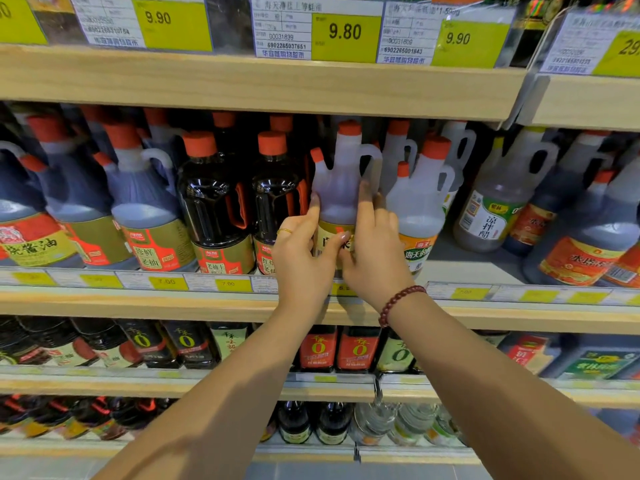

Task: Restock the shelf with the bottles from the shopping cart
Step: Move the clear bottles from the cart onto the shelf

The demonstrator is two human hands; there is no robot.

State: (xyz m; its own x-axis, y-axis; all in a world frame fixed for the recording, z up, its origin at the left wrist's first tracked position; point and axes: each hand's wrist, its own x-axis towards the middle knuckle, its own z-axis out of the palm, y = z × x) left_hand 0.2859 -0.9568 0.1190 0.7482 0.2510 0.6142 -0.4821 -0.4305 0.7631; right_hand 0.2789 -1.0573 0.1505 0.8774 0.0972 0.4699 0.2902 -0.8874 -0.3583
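I'm cupping the jug (337,188) with both hands (300,251) (375,247) at the shelf (138,299) front edge; squaring label outward, easing it back.

Two hands (301,258); two dark red-handled bottles (214,199); four wooden shelves (242,81).

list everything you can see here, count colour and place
pale jug: one, whitish with red cap, middle shelf centre, between both hands
dark bottles: two, near black with red caps, left of pale jug
handled jugs: several, dark-filled, middle shelf left
vinegar jugs: several, pale and dark, middle shelf right
price tags: several, yellow and white, shelf edges
small bottles: many, dark or red-labelled, lower shelves
left hand: one, gold ring, on pale jug
right hand: one, red bead bracelet, on pale jug
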